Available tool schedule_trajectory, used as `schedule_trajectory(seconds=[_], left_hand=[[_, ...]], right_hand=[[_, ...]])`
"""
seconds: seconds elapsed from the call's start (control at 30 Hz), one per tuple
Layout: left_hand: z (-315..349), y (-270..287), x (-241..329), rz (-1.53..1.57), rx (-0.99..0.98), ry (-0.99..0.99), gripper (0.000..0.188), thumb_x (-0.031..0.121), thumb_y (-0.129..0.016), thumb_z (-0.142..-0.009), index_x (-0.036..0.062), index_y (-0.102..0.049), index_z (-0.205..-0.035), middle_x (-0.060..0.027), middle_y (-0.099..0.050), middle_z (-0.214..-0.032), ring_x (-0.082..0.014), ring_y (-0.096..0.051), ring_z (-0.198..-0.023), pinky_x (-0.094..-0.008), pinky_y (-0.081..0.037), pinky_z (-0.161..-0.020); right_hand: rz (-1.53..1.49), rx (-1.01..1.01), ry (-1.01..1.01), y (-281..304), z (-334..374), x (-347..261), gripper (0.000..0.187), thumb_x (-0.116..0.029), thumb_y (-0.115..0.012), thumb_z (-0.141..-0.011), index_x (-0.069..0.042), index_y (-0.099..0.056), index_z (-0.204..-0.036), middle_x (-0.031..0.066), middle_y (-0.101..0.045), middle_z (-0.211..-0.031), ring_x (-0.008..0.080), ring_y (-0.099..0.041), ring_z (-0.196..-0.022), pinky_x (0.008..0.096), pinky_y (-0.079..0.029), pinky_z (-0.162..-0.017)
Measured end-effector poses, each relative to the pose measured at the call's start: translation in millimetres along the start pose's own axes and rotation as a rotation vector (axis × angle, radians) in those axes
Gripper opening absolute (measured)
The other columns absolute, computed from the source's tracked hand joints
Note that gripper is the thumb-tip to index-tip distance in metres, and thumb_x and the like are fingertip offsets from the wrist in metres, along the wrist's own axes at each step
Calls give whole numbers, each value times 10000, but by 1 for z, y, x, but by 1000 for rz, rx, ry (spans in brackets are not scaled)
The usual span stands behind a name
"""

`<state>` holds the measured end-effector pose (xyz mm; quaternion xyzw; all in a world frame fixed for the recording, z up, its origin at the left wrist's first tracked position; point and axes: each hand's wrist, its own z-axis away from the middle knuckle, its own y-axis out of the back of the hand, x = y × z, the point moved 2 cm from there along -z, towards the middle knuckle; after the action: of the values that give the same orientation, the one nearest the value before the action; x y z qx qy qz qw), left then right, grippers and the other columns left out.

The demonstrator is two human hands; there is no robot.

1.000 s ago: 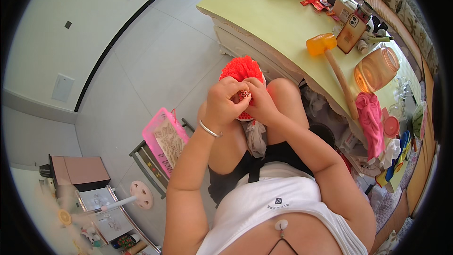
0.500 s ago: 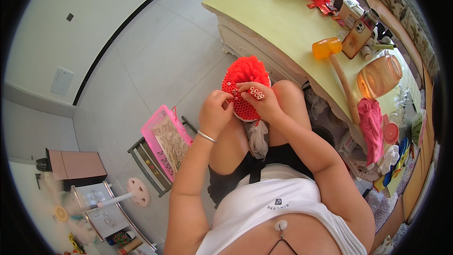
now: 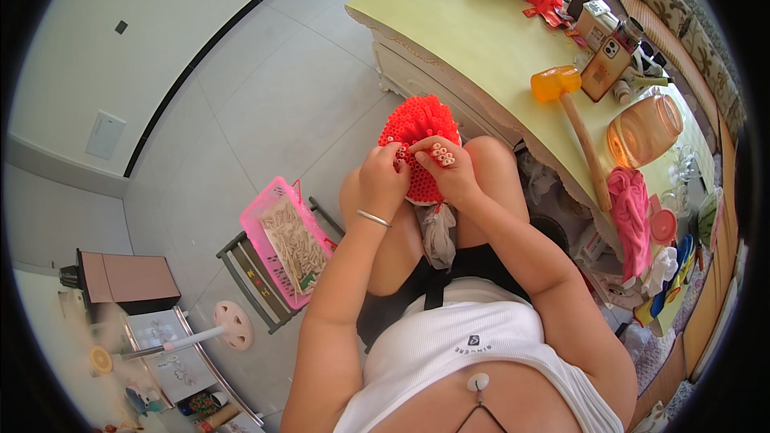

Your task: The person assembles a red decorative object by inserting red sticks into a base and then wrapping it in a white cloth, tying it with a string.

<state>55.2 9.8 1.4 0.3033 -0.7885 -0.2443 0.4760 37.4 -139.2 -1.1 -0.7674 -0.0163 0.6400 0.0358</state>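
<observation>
Head view: both hands, left hand and right hand, seemingly pinch red bristly ball.

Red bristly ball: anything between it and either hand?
Nothing visible. The left hand and right hand both rest directly on the red bristly ball, fingers against its lower side, above the knees.

A brown rectangular phone, its dark camera block at the upper end, is seen propped on the pale yellow table, just beside an orange mallet head. A small white boxy device is set beyond it. A brown box is seen on the floor at lower left. A white panel is fixed to the wall.
</observation>
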Motion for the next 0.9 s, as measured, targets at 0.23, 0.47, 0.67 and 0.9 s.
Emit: schedule_trajectory(seconds=[0.23, 0.47, 0.67, 0.9], left_hand=[[-11, -8, 6, -15, -22, -110, 153, 70, -698, -780, 43, -691, -931, -147, -635, -814, -324, -620, -740, -414, -510, -673], [-15, 1, 9, 23, -7, -163, 95, 75, -679, -811, 36, -674, -898, -150, -632, -822, -346, -616, -767, -426, -502, -681], [-36, 52, 44, 119, -5, -253, 117, 56, -676, -814, 35, -675, -928, -139, -643, -839, -316, -616, -753, -389, -496, -667], [-63, 116, 96, 189, -72, -406, 134, -20, -649, -806, 34, -665, -927, -101, -629, -817, -269, -595, -725, -333, -489, -661]], right_hand=[[-162, 10, 18, -2, -2, -7, 112, 31, -619, -913, 9, -663, -1014, 35, -678, -948, 107, -610, -902, 247, -486, -824], [-176, 83, 5, 6, -2, -9, 142, 41, -614, -915, 3, -673, -1039, 36, -683, -987, 104, -615, -939, 242, -490, -851], [-203, 20, 14, 4, -7, -24, 176, 33, -615, -921, -3, -676, -1083, 38, -682, -1058, 101, -615, -980, 240, -492, -872], [-137, -189, 161, -14, -22, -63, 316, -1, -655, -907, -38, -627, -1219, 40, -671, -1018, 110, -614, -958, 264, -496, -861]])
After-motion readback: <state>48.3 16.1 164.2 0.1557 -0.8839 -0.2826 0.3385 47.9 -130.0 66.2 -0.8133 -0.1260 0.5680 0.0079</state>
